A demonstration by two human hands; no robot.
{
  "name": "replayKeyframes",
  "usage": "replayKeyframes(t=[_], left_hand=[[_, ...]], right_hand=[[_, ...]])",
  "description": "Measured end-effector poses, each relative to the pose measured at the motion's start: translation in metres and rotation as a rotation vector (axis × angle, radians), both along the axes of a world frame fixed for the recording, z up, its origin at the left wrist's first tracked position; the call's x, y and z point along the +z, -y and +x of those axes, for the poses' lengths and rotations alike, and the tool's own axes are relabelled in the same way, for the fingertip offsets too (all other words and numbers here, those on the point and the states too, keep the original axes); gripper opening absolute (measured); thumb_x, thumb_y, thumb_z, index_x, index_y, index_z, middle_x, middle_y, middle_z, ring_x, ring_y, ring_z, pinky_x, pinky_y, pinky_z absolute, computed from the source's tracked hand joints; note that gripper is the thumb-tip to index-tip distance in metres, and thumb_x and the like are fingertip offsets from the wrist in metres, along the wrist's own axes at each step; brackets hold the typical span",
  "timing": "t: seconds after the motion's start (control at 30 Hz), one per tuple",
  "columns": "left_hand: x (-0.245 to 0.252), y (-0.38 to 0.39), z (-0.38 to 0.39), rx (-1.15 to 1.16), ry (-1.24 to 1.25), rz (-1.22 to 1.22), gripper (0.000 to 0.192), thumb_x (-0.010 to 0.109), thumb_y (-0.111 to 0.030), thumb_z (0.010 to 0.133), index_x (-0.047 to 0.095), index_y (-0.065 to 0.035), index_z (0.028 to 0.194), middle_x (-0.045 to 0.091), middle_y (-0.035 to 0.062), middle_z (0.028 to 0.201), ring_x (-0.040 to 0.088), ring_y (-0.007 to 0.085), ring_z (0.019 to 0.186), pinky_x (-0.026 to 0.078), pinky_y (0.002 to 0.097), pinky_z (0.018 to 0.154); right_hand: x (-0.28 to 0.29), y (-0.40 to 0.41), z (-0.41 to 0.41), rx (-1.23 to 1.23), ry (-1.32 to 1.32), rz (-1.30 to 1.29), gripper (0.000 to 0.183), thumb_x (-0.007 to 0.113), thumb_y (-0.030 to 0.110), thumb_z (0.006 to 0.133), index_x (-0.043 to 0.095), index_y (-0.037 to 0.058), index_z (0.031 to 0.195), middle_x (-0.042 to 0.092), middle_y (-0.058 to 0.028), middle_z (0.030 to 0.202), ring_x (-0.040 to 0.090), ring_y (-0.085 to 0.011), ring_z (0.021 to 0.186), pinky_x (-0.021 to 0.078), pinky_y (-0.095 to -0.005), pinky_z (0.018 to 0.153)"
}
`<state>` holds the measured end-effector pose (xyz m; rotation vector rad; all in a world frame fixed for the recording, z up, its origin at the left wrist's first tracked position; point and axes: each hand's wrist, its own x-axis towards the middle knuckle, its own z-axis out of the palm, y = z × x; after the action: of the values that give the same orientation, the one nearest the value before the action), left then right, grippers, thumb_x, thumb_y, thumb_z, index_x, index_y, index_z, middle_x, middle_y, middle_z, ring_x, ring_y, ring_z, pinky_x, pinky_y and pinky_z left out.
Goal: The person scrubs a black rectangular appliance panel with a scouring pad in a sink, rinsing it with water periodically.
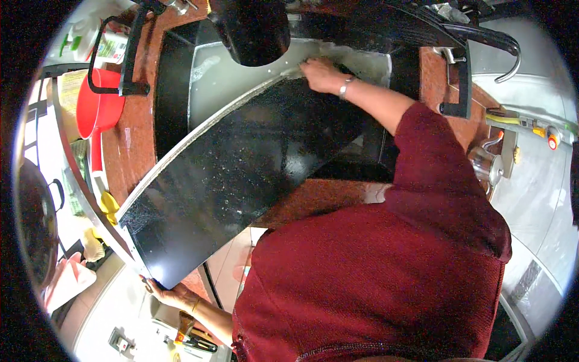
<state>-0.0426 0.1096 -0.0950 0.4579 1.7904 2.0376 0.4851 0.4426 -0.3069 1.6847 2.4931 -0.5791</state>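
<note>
A large dark glossy panel (217,167) with a pale edge slants across a black-framed opening in the counter. My left hand (167,294) grips its lower left corner, with the fingers partly hidden beneath. At the panel's far end, my right hand (322,74) is bent with its fingers bunched beside the edge. Whether those fingers hold anything is hidden. Beyond the panel, a grey-white recessed surface (235,86) shows pale spots and a murky patch near my right hand. Droplets or specks dot the panel's face.
Reddish stone counter (131,131) surrounds the black frame. A red long-handled dipper (102,106) lies at left, near a yellow cloth-like item (108,206). A black cylindrical object (251,31) juts in from above. At right stands a clear lidded pot (486,165).
</note>
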Motion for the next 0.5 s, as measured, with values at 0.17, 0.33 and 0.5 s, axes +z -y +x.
replayKeyframes(t=[0.17, 0.33, 0.5], left_hand=[[-0.002, -0.005, 0.003, 0.008, 0.025, 0.027, 0.039, 0.052, -0.015, 0.090, 0.051, -0.0019, 0.126, 0.053, 0.0106, 0.126, 0.050, 0.0231, 0.115, 0.036, 0.0394, 0.102], [0.000, 0.002, 0.001, -0.048, 0.032, 0.032, 0.039, 0.052, -0.014, 0.090, 0.051, -0.0013, 0.127, 0.053, 0.0111, 0.127, 0.050, 0.0234, 0.116, 0.036, 0.0394, 0.103], [-0.004, -0.006, 0.001, -0.011, 0.071, 0.045, 0.039, 0.052, -0.012, 0.090, 0.051, -0.0015, 0.127, 0.052, 0.0106, 0.127, 0.050, 0.0230, 0.116, 0.035, 0.0386, 0.103]], right_hand=[[-0.065, -0.032, 0.090, -0.136, 0.269, -0.057, 0.037, 0.049, -0.003, 0.082, 0.059, 0.0053, 0.117, 0.061, -0.0199, 0.112, 0.057, -0.0372, 0.106, 0.0457, -0.0419, 0.093], [-0.019, -0.021, 0.020, -0.354, -0.132, 0.108, 0.031, 0.052, 0.008, 0.084, 0.060, 0.0001, 0.112, 0.064, -0.0188, 0.106, 0.061, -0.0344, 0.098, 0.0481, -0.0415, 0.086], [-0.099, -0.050, 0.113, -1.155, -0.306, 0.074, 0.031, 0.059, 0.017, 0.081, 0.063, 0.0014, 0.107, 0.066, -0.0177, 0.103, 0.061, -0.0325, 0.097, 0.0485, -0.0362, 0.083]])
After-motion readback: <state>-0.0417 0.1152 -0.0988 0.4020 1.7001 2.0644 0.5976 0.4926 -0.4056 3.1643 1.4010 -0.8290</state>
